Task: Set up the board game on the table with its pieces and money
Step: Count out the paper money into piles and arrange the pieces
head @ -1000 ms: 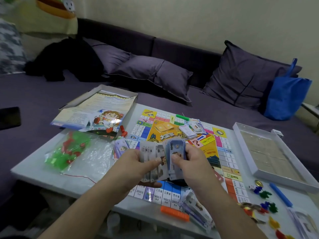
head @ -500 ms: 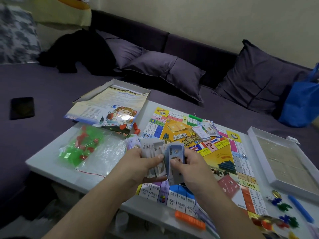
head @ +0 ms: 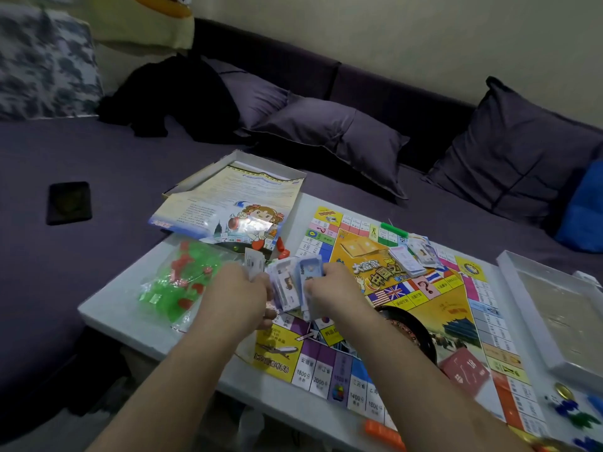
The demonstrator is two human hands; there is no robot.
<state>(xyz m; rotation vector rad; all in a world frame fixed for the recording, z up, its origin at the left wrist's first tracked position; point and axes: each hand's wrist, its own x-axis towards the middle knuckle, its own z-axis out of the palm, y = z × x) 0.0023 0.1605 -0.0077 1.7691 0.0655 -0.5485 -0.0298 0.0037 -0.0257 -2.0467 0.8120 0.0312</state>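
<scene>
Over the game board (head: 408, 308), my left hand (head: 241, 295) and right hand (head: 329, 290) each grip the fanned play money (head: 293, 282), sorting notes by denomination.

Two bare forearms, entering from the lower edge and converging toward the centre of the view, both raised above the tabletop. Left forearm: angled up and to the right, wrist straight. Left hand (head: 241, 288): back toward the camera, fingers curled inward on the near-left side of a fanned stack of paper money (head: 290, 285), thumb side facing the other hand. Right forearm: angled up and to the left, longer in view. Right hand (head: 332, 290): back toward the camera, knuckles up, fingers bent over the right side of the same stack, pinching it. The hands sit close together, just apart, level with each other. Fingertips mostly hidden; slight motion blur.
</scene>
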